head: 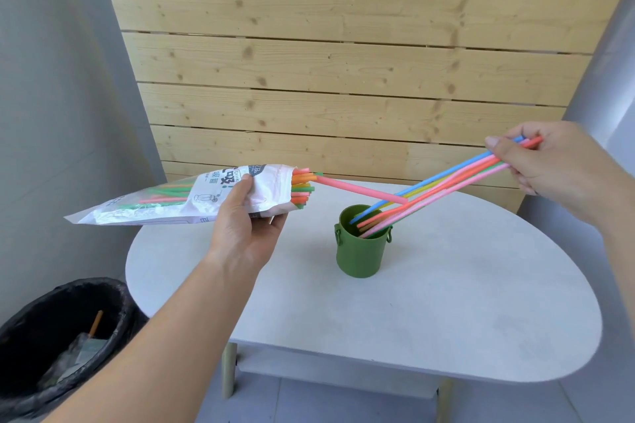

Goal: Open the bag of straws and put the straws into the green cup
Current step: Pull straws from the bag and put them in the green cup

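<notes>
My left hand (245, 221) grips an opened plastic bag of straws (161, 197), held level above the table's left side with its mouth facing right. Several coloured straw ends (302, 187) poke out of the mouth, and one pink straw (360, 189) sticks out far toward the cup. The green cup (360, 251) stands upright on the white table (412, 319). My right hand (546, 165) pinches the top ends of a bundle of several straws (443, 182); their lower ends rest slanted inside the cup.
A black-lined bin (51, 336) with some rubbish stands on the floor at the lower left. A wooden slat wall (343, 62) rises directly behind the table. Grey walls close in on both sides.
</notes>
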`<state>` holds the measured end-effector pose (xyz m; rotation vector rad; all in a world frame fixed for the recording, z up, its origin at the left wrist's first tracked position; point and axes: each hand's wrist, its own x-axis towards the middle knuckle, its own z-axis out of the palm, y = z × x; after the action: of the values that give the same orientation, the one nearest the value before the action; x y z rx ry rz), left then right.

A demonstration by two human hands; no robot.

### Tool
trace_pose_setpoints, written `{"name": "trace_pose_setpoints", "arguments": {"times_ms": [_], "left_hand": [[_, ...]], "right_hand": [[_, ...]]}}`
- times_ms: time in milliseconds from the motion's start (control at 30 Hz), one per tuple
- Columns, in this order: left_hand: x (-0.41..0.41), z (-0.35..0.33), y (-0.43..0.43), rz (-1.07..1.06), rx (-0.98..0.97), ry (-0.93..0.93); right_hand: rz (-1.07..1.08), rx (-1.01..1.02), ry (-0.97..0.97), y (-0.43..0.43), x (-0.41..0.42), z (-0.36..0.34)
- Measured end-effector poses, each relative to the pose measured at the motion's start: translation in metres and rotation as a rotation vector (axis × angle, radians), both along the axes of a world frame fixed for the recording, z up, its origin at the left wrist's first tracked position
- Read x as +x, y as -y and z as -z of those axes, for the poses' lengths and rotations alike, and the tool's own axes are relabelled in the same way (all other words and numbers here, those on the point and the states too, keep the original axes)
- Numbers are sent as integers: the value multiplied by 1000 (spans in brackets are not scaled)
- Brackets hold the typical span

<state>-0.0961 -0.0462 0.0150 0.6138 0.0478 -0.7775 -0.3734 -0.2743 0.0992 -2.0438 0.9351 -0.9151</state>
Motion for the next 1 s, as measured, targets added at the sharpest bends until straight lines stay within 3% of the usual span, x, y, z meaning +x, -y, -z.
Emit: {"name": "trace_pose_setpoints", "arguments": {"times_ms": [267, 533, 1000], "left_hand": [[2, -3, -4, -4, 26, 32], [6, -5, -5, 5, 58, 100], [4, -4, -5, -11, 18, 41]], "right_hand": [[3, -25, -12, -14, 45, 9], [71, 13, 162, -24, 78, 17], [317, -325, -231, -32, 79, 18]]}}
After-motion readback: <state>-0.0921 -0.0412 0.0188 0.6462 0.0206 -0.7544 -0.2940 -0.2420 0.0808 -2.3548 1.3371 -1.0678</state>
